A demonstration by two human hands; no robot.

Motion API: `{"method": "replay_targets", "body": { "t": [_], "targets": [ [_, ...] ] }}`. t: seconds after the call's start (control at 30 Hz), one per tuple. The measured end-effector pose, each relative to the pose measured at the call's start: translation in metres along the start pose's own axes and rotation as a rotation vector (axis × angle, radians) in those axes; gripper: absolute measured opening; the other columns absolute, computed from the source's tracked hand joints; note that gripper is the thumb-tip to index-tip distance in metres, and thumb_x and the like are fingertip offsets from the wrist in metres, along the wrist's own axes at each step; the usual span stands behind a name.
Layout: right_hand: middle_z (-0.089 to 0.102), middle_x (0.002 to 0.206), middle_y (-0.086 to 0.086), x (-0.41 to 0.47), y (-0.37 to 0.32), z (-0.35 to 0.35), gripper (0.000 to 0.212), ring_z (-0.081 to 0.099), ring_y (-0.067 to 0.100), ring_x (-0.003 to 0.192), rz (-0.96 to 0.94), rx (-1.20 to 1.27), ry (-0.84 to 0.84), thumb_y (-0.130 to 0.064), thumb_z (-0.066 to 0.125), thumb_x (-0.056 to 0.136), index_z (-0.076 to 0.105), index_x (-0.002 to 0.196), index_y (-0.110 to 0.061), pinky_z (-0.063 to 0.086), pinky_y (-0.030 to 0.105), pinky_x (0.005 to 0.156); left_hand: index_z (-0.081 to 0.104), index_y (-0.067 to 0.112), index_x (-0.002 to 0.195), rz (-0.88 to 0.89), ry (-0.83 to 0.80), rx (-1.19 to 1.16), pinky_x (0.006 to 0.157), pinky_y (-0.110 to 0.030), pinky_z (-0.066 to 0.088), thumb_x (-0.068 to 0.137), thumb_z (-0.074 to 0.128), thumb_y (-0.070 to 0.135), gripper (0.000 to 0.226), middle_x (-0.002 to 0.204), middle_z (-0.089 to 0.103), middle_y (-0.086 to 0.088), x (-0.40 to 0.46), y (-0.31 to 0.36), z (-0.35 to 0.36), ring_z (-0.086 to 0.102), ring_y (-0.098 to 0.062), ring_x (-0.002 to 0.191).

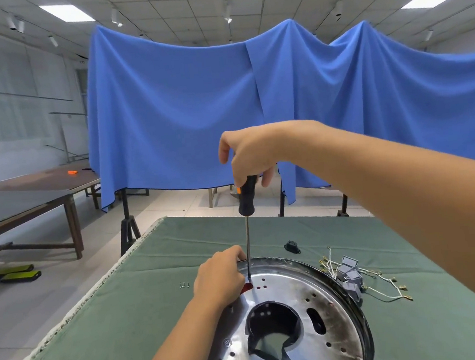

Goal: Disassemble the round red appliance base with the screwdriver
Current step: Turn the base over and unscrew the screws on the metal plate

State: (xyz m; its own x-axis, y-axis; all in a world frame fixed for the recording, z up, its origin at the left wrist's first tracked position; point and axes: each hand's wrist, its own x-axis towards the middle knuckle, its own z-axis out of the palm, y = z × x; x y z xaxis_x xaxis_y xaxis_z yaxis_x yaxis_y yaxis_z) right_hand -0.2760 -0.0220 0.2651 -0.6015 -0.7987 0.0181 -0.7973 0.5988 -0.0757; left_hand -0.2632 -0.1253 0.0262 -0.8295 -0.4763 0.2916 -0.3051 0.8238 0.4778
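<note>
We've got the screwdriver standing nearly upright, our right hand wrapped around its black handle up top, tip down on a screw at the far-left rim of the appliance base on the green worktop. Our left hand, fingers curled, steadies things right beside the tip.

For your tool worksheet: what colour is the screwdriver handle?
Black with an orange patch, on the screwdriver, head view.
</note>
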Motion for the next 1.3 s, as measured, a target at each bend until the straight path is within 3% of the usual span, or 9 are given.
{"method": "replay_targets", "body": {
  "t": [0.17, 0.37, 0.53, 0.67, 0.77, 0.93, 1.03, 1.17, 1.3],
  "targets": [
    [0.050, 0.063, 0.002, 0.001, 0.003, 0.012, 0.032, 0.046, 0.018, 0.046, 0.108, -0.202, 0.201, -0.027, 0.046, 0.096, 0.044, 0.067, -0.012, 0.035, 0.024, 0.047, 0.055, 0.032, 0.109, 0.006, 0.012, 0.000, 0.079, -0.035, 0.046, 0.077, 0.044, 0.007, 0.042, 0.112, 0.063, 0.002, -0.001, 0.000, 0.000, 0.058, -0.025, 0.100],
    [0.065, 0.101, 0.017, 0.001, 0.003, 0.004, 0.026, 0.061, 0.030, 0.068, 0.048, -0.055, 0.066, -0.007, 0.049, 0.086, 0.056, 0.110, -0.004, 0.048, 0.029, 0.061, 0.055, 0.030, 0.110, 0.005, 0.013, 0.004, 0.078, -0.033, 0.045, 0.078, 0.045, 0.006, 0.042, 0.114, 0.063, 0.002, 0.000, 0.000, 0.001, 0.058, -0.024, 0.100],
    [0.051, 0.064, 0.001, 0.001, 0.014, 0.015, 0.035, 0.045, 0.016, 0.049, 0.088, -0.219, 0.217, -0.036, 0.049, 0.094, 0.044, 0.068, -0.013, 0.032, 0.024, 0.046, 0.055, 0.031, 0.113, 0.012, 0.016, 0.004, 0.079, -0.034, 0.046, 0.078, 0.045, 0.007, 0.043, 0.115, 0.062, 0.001, 0.000, 0.000, 0.001, 0.057, -0.024, 0.101],
    [0.055, 0.080, 0.008, 0.000, 0.014, 0.013, 0.007, 0.047, 0.020, 0.052, 0.049, -0.142, 0.178, -0.009, 0.040, 0.091, 0.047, 0.092, -0.009, 0.035, 0.025, 0.047, 0.054, 0.031, 0.112, 0.014, 0.015, 0.026, 0.075, -0.033, 0.042, 0.078, 0.046, 0.009, 0.041, 0.113, 0.062, 0.001, 0.000, 0.000, 0.002, 0.057, -0.025, 0.099],
    [0.060, 0.102, 0.012, 0.000, 0.014, 0.011, 0.027, 0.053, 0.023, 0.062, 0.012, -0.026, 0.131, -0.012, 0.047, 0.087, 0.048, 0.113, -0.009, 0.042, 0.027, 0.054, 0.054, 0.031, 0.112, 0.014, 0.010, 0.027, 0.075, -0.033, 0.042, 0.078, 0.046, 0.009, 0.041, 0.112, 0.063, 0.001, 0.001, 0.000, 0.002, 0.058, -0.025, 0.099],
    [0.048, 0.067, 0.001, 0.004, 0.019, 0.022, 0.033, 0.040, 0.015, 0.052, 0.081, -0.271, 0.354, -0.034, 0.044, 0.097, 0.042, 0.072, -0.013, 0.025, 0.027, 0.047, 0.054, 0.032, 0.109, 0.016, 0.013, 0.016, 0.074, -0.033, 0.043, 0.078, 0.047, 0.010, 0.039, 0.110, 0.064, 0.003, 0.000, 0.000, 0.001, 0.058, -0.024, 0.096],
    [0.046, 0.071, 0.004, 0.007, 0.020, 0.020, 0.007, 0.041, 0.017, 0.054, 0.036, -0.205, 0.312, -0.012, 0.041, 0.093, 0.042, 0.086, -0.010, 0.029, 0.029, 0.047, 0.055, 0.033, 0.109, 0.016, 0.012, 0.008, 0.076, -0.033, 0.045, 0.078, 0.049, 0.011, 0.038, 0.111, 0.064, 0.003, 0.000, 0.000, 0.000, 0.059, -0.024, 0.097],
    [0.062, 0.093, 0.010, 0.005, 0.019, 0.011, 0.021, 0.065, 0.027, 0.068, 0.029, 0.069, 0.187, -0.019, 0.044, 0.091, 0.043, 0.111, -0.013, 0.055, 0.034, 0.061, 0.055, 0.032, 0.108, 0.005, 0.007, -0.003, 0.076, -0.034, 0.047, 0.078, 0.050, 0.011, 0.036, 0.112, 0.063, 0.003, 0.001, 0.000, 0.001, 0.059, -0.023, 0.097],
    [0.059, 0.073, 0.005, 0.008, 0.022, 0.020, 0.026, 0.057, 0.022, 0.053, 0.080, 0.016, 0.328, -0.034, 0.042, 0.096, 0.044, 0.081, -0.013, 0.043, 0.028, 0.050, 0.054, 0.033, 0.109, 0.010, 0.012, 0.001, 0.074, -0.032, 0.043, 0.079, 0.049, 0.012, 0.037, 0.112, 0.063, 0.004, 0.001, 0.000, 0.001, 0.058, -0.023, 0.097]
  ]
}}
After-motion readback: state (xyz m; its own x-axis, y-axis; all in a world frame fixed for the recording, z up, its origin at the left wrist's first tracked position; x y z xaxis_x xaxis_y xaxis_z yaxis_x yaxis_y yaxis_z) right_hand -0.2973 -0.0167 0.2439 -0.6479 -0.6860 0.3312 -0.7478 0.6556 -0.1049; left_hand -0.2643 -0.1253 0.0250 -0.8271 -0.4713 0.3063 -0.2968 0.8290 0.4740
